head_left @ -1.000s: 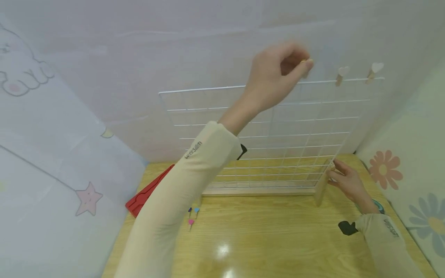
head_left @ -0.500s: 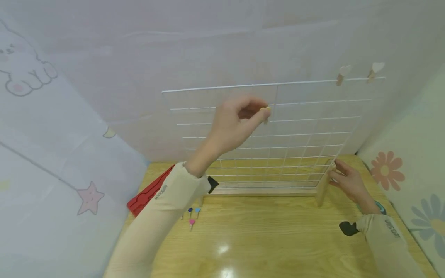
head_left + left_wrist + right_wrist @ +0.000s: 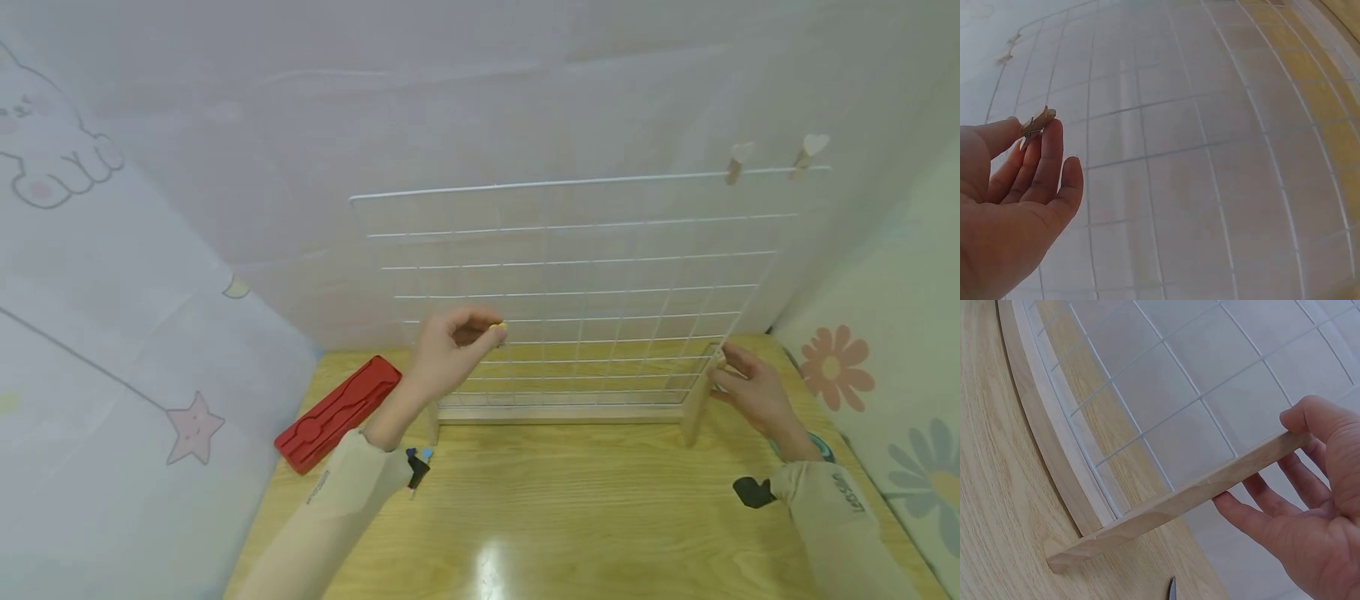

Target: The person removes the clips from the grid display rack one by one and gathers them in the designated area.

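Note:
My left hand [image 3: 447, 354] is in front of the lower left of a white wire grid panel [image 3: 555, 183]. Between its thumb and fingers it pinches a small wooden clothespin [image 3: 1039, 122] with a yellow top. The panel stands upright in a wooden base. At the base's right end, my right hand [image 3: 757, 398] grips the wooden side post [image 3: 1179, 500], thumb on one side and fingers beneath. Two clothespins with white hearts, one at the corner [image 3: 812, 148] and another beside it, sit clipped on the top wire at the right.
A red molded tray [image 3: 337, 414] lies on the wooden table at the left. Near the left sleeve lie small heart clothespins, including a light blue one [image 3: 427, 452], partly covered by the sleeve. A teal object [image 3: 821, 446] shows behind the right wrist. Printed cloth walls enclose the table.
My left hand has come down and to the left from above the panel's top wire, carrying the yellow-topped clothespin. My right hand has stayed at the side post.

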`<state>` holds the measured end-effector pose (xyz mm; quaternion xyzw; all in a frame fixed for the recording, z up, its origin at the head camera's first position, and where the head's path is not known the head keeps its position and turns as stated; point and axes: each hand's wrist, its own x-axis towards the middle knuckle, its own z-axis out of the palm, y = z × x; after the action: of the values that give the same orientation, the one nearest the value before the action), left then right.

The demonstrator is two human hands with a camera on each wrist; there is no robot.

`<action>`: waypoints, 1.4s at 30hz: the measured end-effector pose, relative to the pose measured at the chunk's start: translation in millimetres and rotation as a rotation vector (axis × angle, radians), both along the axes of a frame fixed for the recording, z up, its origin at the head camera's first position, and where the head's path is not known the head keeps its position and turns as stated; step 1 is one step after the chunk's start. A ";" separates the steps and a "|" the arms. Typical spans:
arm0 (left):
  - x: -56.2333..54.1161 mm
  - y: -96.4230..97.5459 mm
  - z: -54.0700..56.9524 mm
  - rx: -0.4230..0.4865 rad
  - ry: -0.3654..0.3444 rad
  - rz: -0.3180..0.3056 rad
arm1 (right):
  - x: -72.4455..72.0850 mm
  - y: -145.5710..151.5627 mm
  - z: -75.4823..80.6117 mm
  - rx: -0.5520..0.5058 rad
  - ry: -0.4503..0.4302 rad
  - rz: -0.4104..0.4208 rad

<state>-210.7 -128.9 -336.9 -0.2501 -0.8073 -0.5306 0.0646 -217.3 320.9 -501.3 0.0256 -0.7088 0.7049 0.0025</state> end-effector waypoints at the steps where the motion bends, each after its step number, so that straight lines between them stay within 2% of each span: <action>1: 0.2 -3.4 -5.4 -0.001 -0.008 -0.003 | 0.2 0.5 0.0 0.008 -0.003 -0.002; 5: 1.5 -16.5 -26.9 -0.025 -0.047 0.017 | 1.6 1.7 0.5 0.001 -0.025 0.004; 12: 9.0 -34.9 -58.0 -0.085 -0.081 0.133 | 5.8 2.5 4.1 -0.076 -0.045 0.045; 17: 11.6 -46.4 -73.9 -0.093 -0.112 0.171 | 7.9 1.9 6.4 -0.080 -0.052 0.053; 27: 19.7 -74.1 -106.6 -0.113 -0.223 0.267 | 9.0 0.9 6.9 -0.078 -0.033 0.042; 34: 23.4 -97.3 -131.6 -0.125 -0.261 0.295 | 10.4 0.2 7.5 -0.082 -0.048 0.035; 42: 32.9 -116.4 -153.3 -0.125 -0.361 0.315 | 10.3 -0.8 7.6 -0.091 -0.050 0.035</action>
<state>-177.9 -245.3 -490.2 -0.0257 -0.8660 -0.4992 -0.0140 -206.9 320.1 -493.7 0.0202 -0.6754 0.7367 -0.0263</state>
